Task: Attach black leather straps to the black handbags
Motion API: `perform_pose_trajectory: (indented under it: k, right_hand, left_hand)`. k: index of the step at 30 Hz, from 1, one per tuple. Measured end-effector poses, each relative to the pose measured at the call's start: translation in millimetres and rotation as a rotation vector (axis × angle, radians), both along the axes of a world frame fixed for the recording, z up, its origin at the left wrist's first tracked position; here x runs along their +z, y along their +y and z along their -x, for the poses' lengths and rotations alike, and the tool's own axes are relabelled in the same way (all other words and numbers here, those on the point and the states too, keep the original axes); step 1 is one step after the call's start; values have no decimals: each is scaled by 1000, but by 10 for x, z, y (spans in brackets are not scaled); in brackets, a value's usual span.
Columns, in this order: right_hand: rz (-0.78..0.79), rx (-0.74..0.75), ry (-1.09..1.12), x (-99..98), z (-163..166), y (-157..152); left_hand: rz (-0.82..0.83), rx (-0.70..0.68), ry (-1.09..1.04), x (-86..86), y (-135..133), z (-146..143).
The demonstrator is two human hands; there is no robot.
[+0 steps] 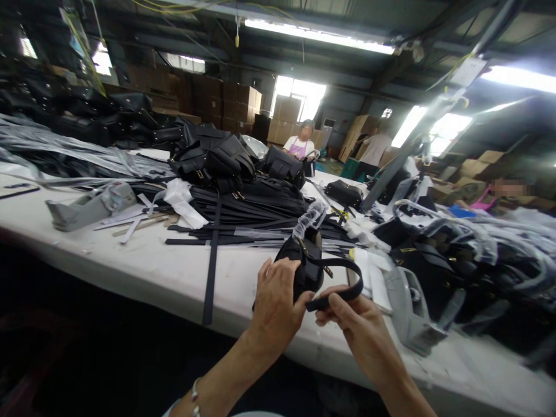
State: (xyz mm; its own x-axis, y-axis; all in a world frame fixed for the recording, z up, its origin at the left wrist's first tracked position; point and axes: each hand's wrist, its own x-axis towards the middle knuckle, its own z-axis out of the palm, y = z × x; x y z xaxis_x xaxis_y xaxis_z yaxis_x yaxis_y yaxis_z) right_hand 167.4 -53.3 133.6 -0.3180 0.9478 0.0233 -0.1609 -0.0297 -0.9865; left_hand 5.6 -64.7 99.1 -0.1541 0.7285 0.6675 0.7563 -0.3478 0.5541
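Observation:
My left hand (276, 301) grips a small black handbag (304, 267) above the near edge of the white table (143, 269). The bag's handle is wrapped in clear plastic (309, 216). My right hand (360, 330) pinches the end of the bag's black strap (343, 284), which loops out from the bag's right side. Both hands are closed and sit close together.
A pile of black straps (243, 214) and black bags (212, 159) covers the table's middle. More bags wrapped in plastic (456, 249) lie at the right. A grey tool (89, 205) rests at the left. Other people (302, 142) work at the far end, by stacked cardboard boxes (243, 107).

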Motion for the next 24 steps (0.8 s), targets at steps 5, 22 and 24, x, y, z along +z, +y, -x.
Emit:
perform_pose_trajectory:
  k: [5,22,24]
  right_hand:
    - [40,-52,122,-79,67,11]
    - [-1339,289,-835,368,-146,22]
    - [-1304,297,-806,343,-98,44]
  left_hand:
    - [-17,-187,-112,106,-272,9]
    - [651,-699,-824,11,-348,92]
    - [662,-714,-807,32,-375,112]
